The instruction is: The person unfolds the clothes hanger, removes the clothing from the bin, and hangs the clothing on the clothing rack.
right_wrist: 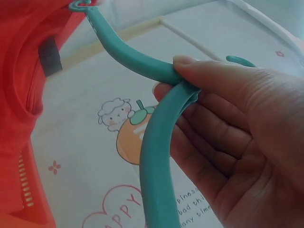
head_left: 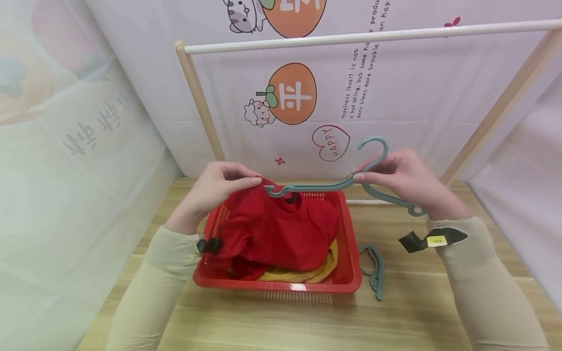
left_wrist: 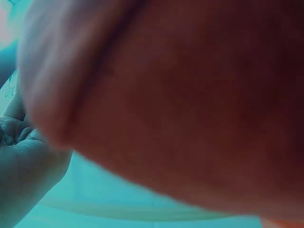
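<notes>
Pinching a red cloth garment (head_left: 285, 239) near its neckline, the left hand (head_left: 212, 187) points inward with thumb extended. Well apart from it, the right hand (head_left: 408, 180) clamps thumb and fingers on a blue-green plastic hanger (head_left: 322, 187) just below its curved hook. One hanger arm reaches to the garment's neck opening; the other slopes down beside the right wrist. How far the tip goes under the fabric cannot be told. Blurred skin fills most of the left wrist view, hiding that grip; in the right wrist view the garment is cut off at the edge. Soft folds of red drape into a red plastic basket (head_left: 246, 284) with slotted walls, partly covering a yellow cloth (head_left: 327, 269). A second blue-green hanger (head_left: 380, 270), compactly folded, lies just beside the basket on wood-grained boards (head_left: 404, 317).
</notes>
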Available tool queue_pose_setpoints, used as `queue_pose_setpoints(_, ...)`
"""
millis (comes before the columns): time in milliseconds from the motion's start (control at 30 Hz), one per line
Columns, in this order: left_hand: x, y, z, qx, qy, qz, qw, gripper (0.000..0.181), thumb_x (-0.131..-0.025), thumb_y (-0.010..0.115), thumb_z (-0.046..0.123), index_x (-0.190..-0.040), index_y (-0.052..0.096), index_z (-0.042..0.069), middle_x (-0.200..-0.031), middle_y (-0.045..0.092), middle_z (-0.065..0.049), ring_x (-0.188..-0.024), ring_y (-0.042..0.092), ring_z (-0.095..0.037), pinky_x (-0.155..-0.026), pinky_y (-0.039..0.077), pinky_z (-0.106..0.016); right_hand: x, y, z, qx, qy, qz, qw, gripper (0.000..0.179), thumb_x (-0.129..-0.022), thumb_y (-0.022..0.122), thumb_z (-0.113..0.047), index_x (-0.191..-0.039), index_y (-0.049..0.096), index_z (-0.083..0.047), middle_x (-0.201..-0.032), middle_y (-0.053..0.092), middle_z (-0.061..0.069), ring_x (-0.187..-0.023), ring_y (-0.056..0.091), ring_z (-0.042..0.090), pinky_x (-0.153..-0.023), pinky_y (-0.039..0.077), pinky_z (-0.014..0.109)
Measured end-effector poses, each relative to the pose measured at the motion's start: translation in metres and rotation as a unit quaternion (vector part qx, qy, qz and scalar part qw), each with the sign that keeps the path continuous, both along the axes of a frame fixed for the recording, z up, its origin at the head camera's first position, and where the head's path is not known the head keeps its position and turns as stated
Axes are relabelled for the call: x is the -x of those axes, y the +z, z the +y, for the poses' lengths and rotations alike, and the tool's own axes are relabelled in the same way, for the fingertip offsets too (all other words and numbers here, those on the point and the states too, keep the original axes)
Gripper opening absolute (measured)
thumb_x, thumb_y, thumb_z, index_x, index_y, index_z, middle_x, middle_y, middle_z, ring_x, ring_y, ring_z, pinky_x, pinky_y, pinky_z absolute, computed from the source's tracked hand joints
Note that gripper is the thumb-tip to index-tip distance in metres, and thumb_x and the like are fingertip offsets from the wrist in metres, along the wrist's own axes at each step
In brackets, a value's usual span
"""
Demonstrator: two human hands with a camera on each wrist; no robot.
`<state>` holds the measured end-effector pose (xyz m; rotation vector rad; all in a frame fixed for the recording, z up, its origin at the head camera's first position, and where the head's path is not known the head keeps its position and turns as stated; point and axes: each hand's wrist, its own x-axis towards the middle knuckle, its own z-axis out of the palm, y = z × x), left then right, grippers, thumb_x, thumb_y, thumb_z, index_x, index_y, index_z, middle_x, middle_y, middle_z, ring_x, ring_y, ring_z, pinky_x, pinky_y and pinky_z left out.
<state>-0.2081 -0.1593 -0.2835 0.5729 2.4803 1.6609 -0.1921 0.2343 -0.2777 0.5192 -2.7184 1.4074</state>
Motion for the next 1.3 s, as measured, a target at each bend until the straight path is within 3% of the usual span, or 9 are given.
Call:
queue_pose_setpoints(100,0.001,0.001,0.007,0.005,-0.016,0.005,0.9998,0.02,-0.092,0.079,0.026,-0.106,0.081,0.012,-0.099,0.076,-0.005,-0.087,0.067,-0.026,-0.072,0.055,-0.031,0.0,0.001,-0.006,0.002,0.006,0.011,0.9999,0.019,-0.09,0.082,-0.03,-0.102,0.081,-0.015,-0.091,0.077,0.001,-0.088,0.073,0.02,-0.079,0.056,0.03)
queue_pose_setpoints(233,0.003,0.001,0.016,0.008,-0.04,0.018,0.999,0.017,-0.093,0.078,0.023,-0.104,0.081,0.012,-0.098,0.076,-0.005,-0.09,0.068,-0.026,-0.078,0.055,-0.033,0.001,0.001,-0.012,0.005,0.019,0.023,0.9995,0.017,-0.09,0.082,-0.026,-0.102,0.081,-0.014,-0.09,0.077,0.001,-0.087,0.073,0.019,-0.078,0.056,0.03)
queue_pose_setpoints(533,0.005,0.0,0.03,0.03,-0.058,0.022,0.9976,0.015,-0.093,0.077,0.027,-0.104,0.082,0.017,-0.098,0.075,0.0,-0.095,0.067,-0.021,-0.086,0.054,-0.04,0.001,-0.003,-0.025,0.026,0.03,0.016,0.9991,0.017,-0.089,0.083,-0.025,-0.101,0.081,-0.013,-0.088,0.077,0.002,-0.086,0.073,0.022,-0.077,0.056,0.034)
queue_pose_setpoints(667,0.005,0.001,0.036,0.023,-0.059,0.02,0.9978,0.014,-0.092,0.078,0.026,-0.103,0.082,0.017,-0.098,0.075,0.0,-0.095,0.067,-0.021,-0.086,0.054,-0.04,0.001,-0.005,-0.029,0.034,0.031,0.02,0.9987,0.016,-0.089,0.083,-0.025,-0.1,0.081,-0.014,-0.088,0.077,0.002,-0.085,0.073,0.023,-0.076,0.056,0.033)
queue_pose_setpoints(900,0.007,0.003,0.049,0.006,-0.089,0.039,0.9952,0.014,-0.093,0.078,0.024,-0.103,0.082,0.015,-0.097,0.075,-0.001,-0.091,0.067,-0.022,-0.083,0.055,-0.039,0.002,-0.009,-0.04,0.05,0.072,0.037,0.9955,0.015,-0.089,0.082,-0.022,-0.1,0.081,-0.012,-0.087,0.077,0.002,-0.082,0.074,0.022,-0.074,0.059,0.031)
queue_pose_setpoints(1100,0.008,0.005,0.047,0.046,-0.094,0.027,0.9942,0.014,-0.092,0.079,0.026,-0.104,0.083,0.019,-0.1,0.075,0.004,-0.096,0.067,-0.018,-0.088,0.053,-0.039,0.003,-0.008,-0.04,0.05,0.074,0.049,0.9948,0.013,-0.09,0.082,-0.018,-0.101,0.081,-0.011,-0.088,0.077,0.003,-0.081,0.073,0.021,-0.074,0.059,0.03)
queue_pose_setpoints(1300,0.005,0.01,0.035,0.094,-0.086,-0.005,0.9919,0.02,-0.09,0.08,0.034,-0.108,0.082,0.025,-0.104,0.075,0.008,-0.102,0.066,-0.015,-0.092,0.052,-0.04,0.001,-0.004,-0.033,0.035,0.036,0.043,0.9978,0.017,-0.089,0.082,-0.024,-0.102,0.081,-0.012,-0.088,0.076,0.002,-0.083,0.073,0.021,-0.074,0.057,0.029)
